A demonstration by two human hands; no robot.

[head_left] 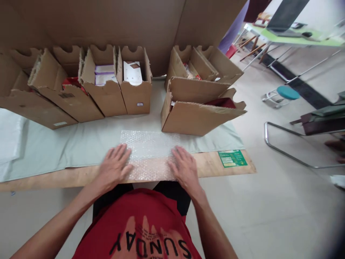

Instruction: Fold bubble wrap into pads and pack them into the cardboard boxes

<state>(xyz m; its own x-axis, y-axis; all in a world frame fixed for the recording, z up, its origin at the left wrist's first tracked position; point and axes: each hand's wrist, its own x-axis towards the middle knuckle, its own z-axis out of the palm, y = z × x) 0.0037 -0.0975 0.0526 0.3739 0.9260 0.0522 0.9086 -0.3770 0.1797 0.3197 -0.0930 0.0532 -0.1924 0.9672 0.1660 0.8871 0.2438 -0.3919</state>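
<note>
A clear sheet of bubble wrap (150, 149) lies flat at the front of the table, partly over the pale green cloth and partly over the bare wood edge. On its left side rests my left hand (116, 163), fingers stretched out and palm down. My right hand (184, 166) lies the same way on the sheet's right side, its fingers extended. Neither hand grips anything. The middle of the sheet shows between them.
Several open cardboard boxes (136, 99) line the table's back left, some with packets inside. Another cardboard box (199, 117) stands right of centre. White wrapping sheets (9, 135) lie at far left. A green label (232, 158) marks the right edge; a teal stool (288, 92) stands beyond.
</note>
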